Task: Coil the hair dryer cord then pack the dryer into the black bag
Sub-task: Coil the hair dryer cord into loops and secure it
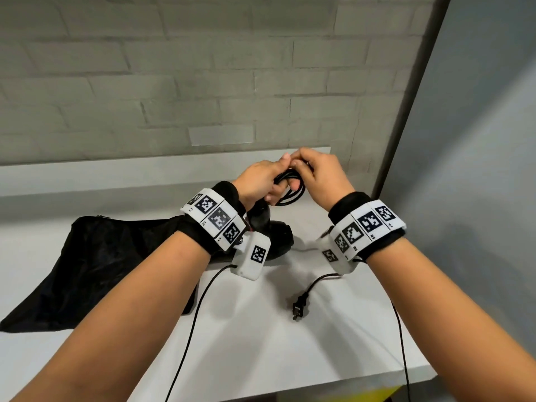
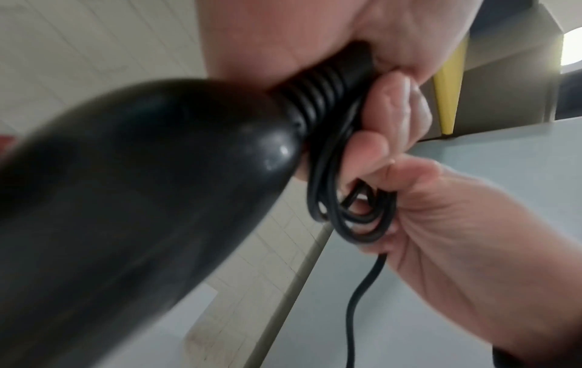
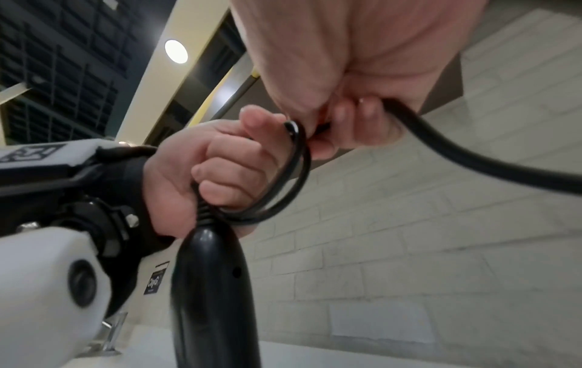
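Observation:
The black hair dryer (image 1: 272, 230) hangs by its handle end from my left hand (image 1: 268, 184), held above the white table (image 1: 261, 343). That hand grips several loops of the black cord (image 1: 293, 194) together with the ribbed cord end (image 2: 318, 99) of the handle (image 3: 211, 286). My right hand (image 1: 309, 169) meets the left one and pinches the cord (image 3: 456, 154) just above the loops (image 2: 356, 219). The free cord runs down to the plug (image 1: 298, 307), which lies on the table. The black bag (image 1: 95, 265) lies flat at the left, partly under my left forearm.
A grey brick wall (image 1: 203, 97) rises behind a low ledge (image 1: 116, 175). The table ends close on the right (image 1: 412, 369), beside a grey panel. Thin wrist-camera cables (image 1: 188, 329) trail over the table's front.

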`<move>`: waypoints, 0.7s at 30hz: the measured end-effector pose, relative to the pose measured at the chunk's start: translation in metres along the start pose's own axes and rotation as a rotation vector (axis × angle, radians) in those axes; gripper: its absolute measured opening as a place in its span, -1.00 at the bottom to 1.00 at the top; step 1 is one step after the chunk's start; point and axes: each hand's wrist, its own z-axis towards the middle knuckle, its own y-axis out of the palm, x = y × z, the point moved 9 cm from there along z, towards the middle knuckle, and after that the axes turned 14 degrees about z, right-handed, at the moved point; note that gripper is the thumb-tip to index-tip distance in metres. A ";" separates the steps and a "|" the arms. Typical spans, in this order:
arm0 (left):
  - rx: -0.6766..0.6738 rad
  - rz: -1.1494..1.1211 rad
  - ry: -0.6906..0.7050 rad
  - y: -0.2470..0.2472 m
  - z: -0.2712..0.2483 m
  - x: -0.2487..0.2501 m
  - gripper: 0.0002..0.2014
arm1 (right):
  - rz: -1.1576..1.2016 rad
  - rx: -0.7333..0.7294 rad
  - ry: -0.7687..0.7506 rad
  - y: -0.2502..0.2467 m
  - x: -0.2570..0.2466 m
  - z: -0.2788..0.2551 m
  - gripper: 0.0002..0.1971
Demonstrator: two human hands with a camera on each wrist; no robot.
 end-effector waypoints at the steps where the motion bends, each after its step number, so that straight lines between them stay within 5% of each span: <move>1: 0.002 -0.036 0.000 -0.001 -0.001 -0.001 -0.43 | 0.034 0.008 0.016 0.002 0.004 -0.002 -0.79; 8: 0.049 -0.435 -0.029 -0.020 -0.004 -0.012 -0.53 | 0.467 -0.070 0.229 0.025 0.029 -0.016 -0.69; 21: -0.051 -0.453 -0.069 -0.021 -0.008 -0.013 -0.56 | 0.430 -0.021 0.231 0.031 0.022 -0.015 -0.69</move>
